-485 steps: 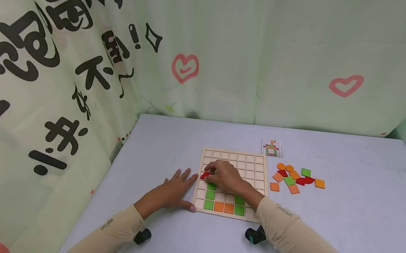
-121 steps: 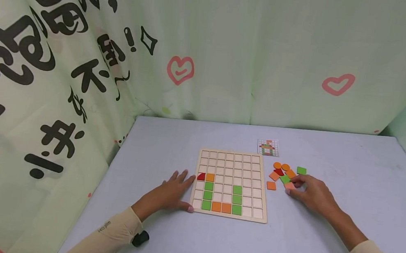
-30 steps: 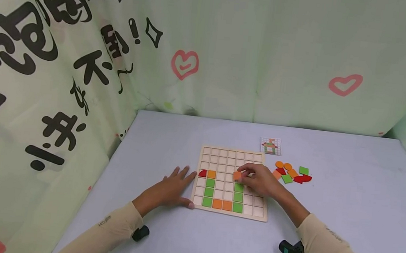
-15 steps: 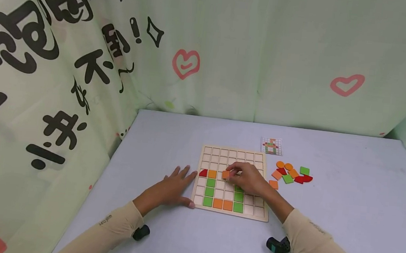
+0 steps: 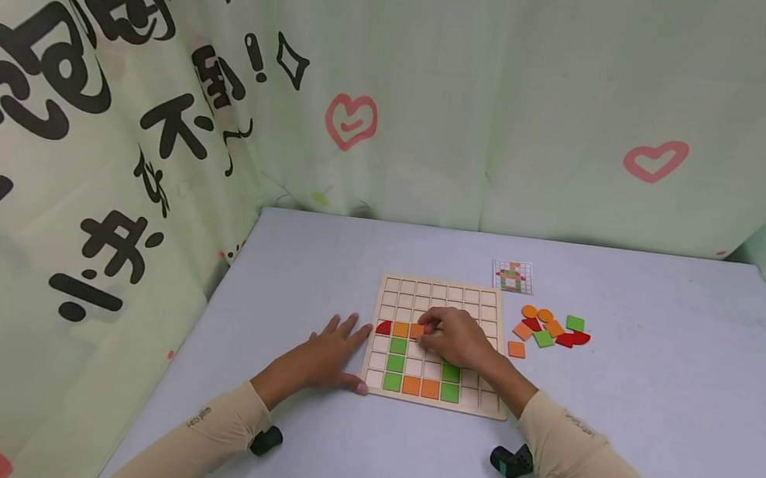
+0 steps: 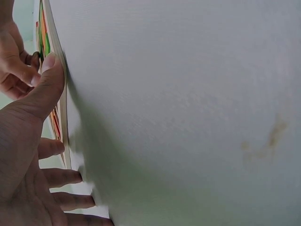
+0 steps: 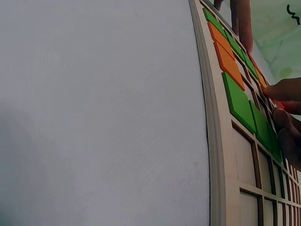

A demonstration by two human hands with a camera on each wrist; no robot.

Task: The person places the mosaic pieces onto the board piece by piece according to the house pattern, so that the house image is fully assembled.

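Observation:
My right hand (image 5: pixel 458 336) pinches an orange square tile (image 5: pixel 416 331) between thumb and fingers, low over a cell of the wooden grid board (image 5: pixel 406 301). Directly left of it lie another orange tile (image 5: pixel 400 331) and a red curved tile (image 5: pixel 384 327). Below, green tiles (image 5: pixel 395 363) form two columns, joined by two orange tiles (image 5: pixel 411 385) in the bottom row; the right column's top is hidden by my hand. Fingers spread, my left hand (image 5: pixel 320 357) lies at the board's left edge. In the left wrist view its thumb (image 6: pixel 51 77) touches the board's side.
Right of the board lies a loose group of tiles, with orange discs (image 5: pixel 529 311), green squares (image 5: pixel 544 339), red curved pieces (image 5: pixel 580 338) and an orange square (image 5: pixel 516 350). A small pattern card (image 5: pixel 512 277) sits behind the board. A curtain (image 5: pixel 494 110) hangs beyond the table's far edge.
From the tile group, my right hand has brought an orange square leftward over the board and down at the cell beside the other orange tile. My left hand has stayed at the edge.

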